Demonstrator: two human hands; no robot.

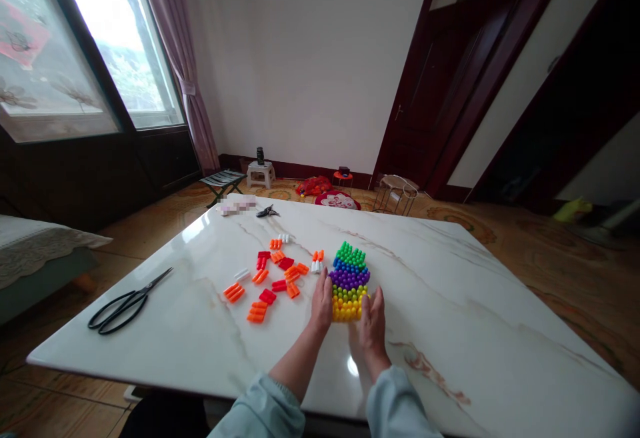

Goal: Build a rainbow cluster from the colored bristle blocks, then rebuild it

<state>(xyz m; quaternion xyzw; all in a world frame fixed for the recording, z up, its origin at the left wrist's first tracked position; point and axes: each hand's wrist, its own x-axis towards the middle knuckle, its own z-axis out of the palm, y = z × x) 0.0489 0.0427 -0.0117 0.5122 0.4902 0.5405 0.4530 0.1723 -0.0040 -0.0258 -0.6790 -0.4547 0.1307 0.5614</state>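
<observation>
A block of rounded plastic pieces [349,280] sits on the marble-patterned table, packed in bands of green, blue, purple, olive and yellow. My left hand [323,301] lies along its left side, fingers straight and close together. Against the right side, near the yellow pieces, rests my right hand [373,321], its thumb at the edge. Both hands hold the block between them; the inner palms are hidden. Left of it are scattered small groups of orange pieces [257,312], red pieces [268,297] and white pieces [242,275].
Black-handled scissors [120,308] lie at the table's left. Dark pliers [268,212] are near the far edge, beside a blurred-out item [236,205]. Beyond the marble-patterned table [450,291] stand a white stool [261,175], a folding stool [223,181] and a round wire-legged stool [397,191].
</observation>
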